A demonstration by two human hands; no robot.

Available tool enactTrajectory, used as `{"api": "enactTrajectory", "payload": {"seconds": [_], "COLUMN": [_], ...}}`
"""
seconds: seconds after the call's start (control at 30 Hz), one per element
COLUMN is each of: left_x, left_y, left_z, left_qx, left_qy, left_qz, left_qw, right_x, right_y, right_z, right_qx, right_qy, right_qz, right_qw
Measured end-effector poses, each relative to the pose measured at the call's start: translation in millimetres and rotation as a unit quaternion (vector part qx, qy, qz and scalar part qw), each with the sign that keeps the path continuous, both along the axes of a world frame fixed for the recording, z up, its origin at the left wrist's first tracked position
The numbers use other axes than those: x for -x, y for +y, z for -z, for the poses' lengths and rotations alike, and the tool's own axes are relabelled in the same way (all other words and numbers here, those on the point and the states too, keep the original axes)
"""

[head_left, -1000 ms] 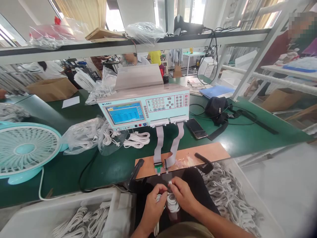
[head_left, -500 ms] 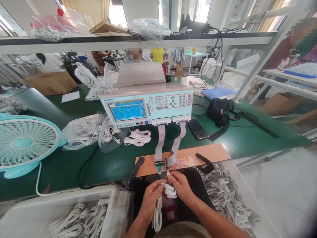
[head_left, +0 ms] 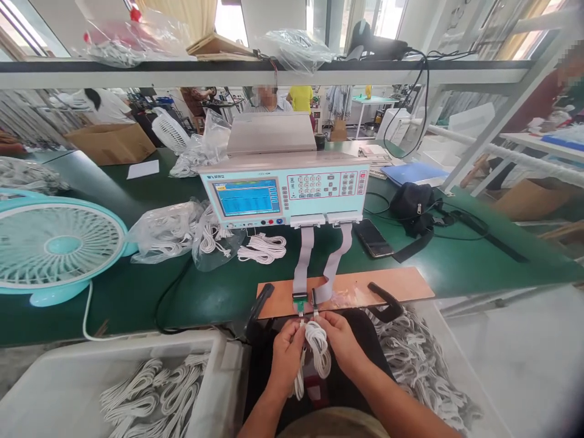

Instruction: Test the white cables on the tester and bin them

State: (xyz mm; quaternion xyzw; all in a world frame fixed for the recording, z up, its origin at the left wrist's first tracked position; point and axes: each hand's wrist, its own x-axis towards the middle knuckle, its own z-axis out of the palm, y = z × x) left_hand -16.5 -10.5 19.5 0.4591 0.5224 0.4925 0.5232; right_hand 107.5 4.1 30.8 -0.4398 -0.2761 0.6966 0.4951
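Pinches with the left hand (head_left: 285,353), fingers curled and nearly closed, a small pale plug (head_left: 302,323) just below the green adapter board (head_left: 300,304). Grasps with the right hand (head_left: 341,340), likewise mostly closed, a coiled white cable (head_left: 318,347) near its upper end, just below the black connector (head_left: 314,297); cannot tell from this view whether seated or merely close. Hangs between both hands, in front of the copper-coloured board (head_left: 408,283), with further white loops (head_left: 298,383) below the left. Should handle as light, soft and floppy along the coil, stiff only at the ends; best taken by the plug housing, sparing the contacts. Farther out, includes flat ribbon cables (head_left: 303,261) rising to the bench tester (head_left: 337,207), flanked by a smartphone (head_left: 374,238) on the green tabletop (head_left: 214,292).
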Motion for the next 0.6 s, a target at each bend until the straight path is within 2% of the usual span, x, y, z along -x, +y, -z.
{"api": "enactTrajectory", "payload": {"seconds": [0.13,0.3,0.43,0.6], "left_x": [-3,-3,-7,-8], "left_y": [1,4,3,4], "left_z": [1.0,6.4,11.8,9.5], "left_qx": [0.027,0.037,0.058,0.061], "left_qy": [-0.036,-0.049,-0.094,-0.102], "left_qz": [-0.048,-0.067,-0.091,-0.114], "left_qw": [0.998,0.996,0.990,0.986], "right_x": [2,8,8,7], "right_y": [-1,-2,-4,-4], "right_z": [-1.7,-1.4,-8.2,-13.8], "right_qx": [-0.014,-0.011,-0.011,-0.010], "right_qy": [-0.022,-0.022,-0.012,-0.008], "right_qz": [0.005,0.031,0.023,0.013], "right_qw": [1.000,0.999,1.000,1.000]}}
